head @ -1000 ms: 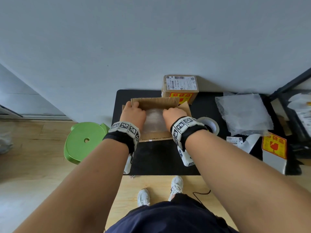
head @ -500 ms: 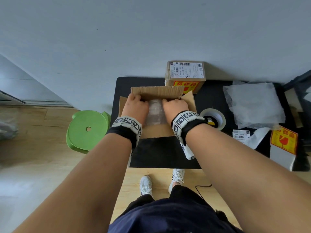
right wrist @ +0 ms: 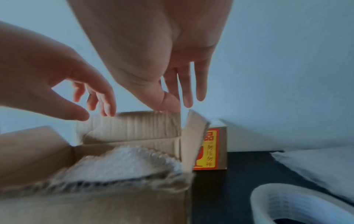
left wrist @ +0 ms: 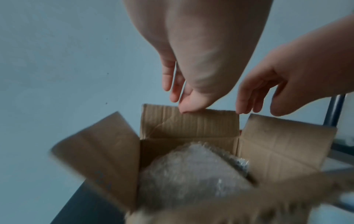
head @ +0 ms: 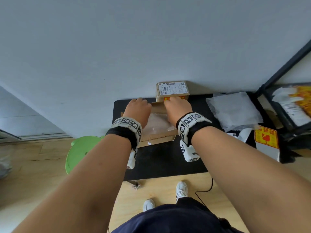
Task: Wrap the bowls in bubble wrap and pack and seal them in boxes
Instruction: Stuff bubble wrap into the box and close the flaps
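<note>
An open cardboard box (head: 158, 138) stands on the black table (head: 168, 162), all its flaps raised. Inside lies the bubble-wrapped bowl (head: 156, 121) (left wrist: 191, 171) (right wrist: 122, 162). Both hands reach over it to the far flap (left wrist: 189, 125) (right wrist: 134, 125). My left hand (head: 138, 105) (left wrist: 180, 97) has straight fingers, and its thumb tip touches the flap's top edge. My right hand (head: 176, 103) (right wrist: 182, 97) also has straight fingers at that edge, near the flap's right corner. Neither hand holds anything.
A sealed, labelled box (head: 172, 89) sits against the wall just behind the open one. A loose bubble wrap sheet (head: 234, 111) and red-yellow stickers (head: 265, 137) lie to the right. The tape roll (right wrist: 283, 204) is beside the box. A green stool (head: 82, 152) stands left of the table.
Both hands have left the wrapped bowl inside the box and moved forward to the top edge of the far flap. The bowl stays in the box.
</note>
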`<state>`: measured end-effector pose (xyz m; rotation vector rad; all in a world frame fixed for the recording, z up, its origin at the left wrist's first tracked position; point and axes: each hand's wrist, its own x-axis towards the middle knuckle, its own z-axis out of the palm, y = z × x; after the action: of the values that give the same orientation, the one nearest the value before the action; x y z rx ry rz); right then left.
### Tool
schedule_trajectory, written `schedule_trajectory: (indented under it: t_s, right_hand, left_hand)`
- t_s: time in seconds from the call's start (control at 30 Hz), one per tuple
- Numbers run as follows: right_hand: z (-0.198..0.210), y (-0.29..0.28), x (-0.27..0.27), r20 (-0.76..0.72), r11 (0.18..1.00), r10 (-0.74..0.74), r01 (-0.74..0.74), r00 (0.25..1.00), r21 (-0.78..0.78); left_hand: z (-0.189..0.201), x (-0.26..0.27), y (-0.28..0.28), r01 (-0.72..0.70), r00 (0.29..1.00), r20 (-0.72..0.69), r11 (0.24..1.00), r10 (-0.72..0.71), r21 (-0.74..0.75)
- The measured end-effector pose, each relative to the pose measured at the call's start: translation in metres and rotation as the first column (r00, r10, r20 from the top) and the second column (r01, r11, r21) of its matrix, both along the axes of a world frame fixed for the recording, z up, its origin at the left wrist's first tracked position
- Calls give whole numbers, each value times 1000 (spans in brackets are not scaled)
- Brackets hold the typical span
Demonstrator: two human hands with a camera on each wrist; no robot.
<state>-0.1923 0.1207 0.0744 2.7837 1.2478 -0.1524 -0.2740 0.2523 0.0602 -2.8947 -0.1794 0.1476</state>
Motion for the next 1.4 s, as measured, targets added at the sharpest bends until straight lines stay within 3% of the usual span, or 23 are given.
schedule_trajectory:
  t_s: [0.2,0.47,0.73,0.9,1.17,1.4]
  right_hand:
    - [17,-60,19,11,973,-223,223,975,56]
    - [-7,-152,67,-75,888,-461,459,884,-38]
    - [-47,-243,141,-203,819,-571,569,795,-75]
    - [-72,-287,196,-290,766,-632,636,719,-91]
    - [-104,-302,251,-404,744,-638,660,656,-103]
    - [-127,-299,275,-452,657,-722,724,524,-211]
  left_hand:
    - [28,31,-28,75,992,98,997,-74,-10]
    - [30,97,-105,99,995,26,993,-98,-65]
    - [-20,178,-193,107,991,-58,978,-119,-181]
    - [-62,218,-244,36,985,-152,953,-85,-302]
    - [-106,247,-280,-90,936,-348,918,-55,-387]
    - [-122,259,-279,-248,902,-431,860,35,-447]
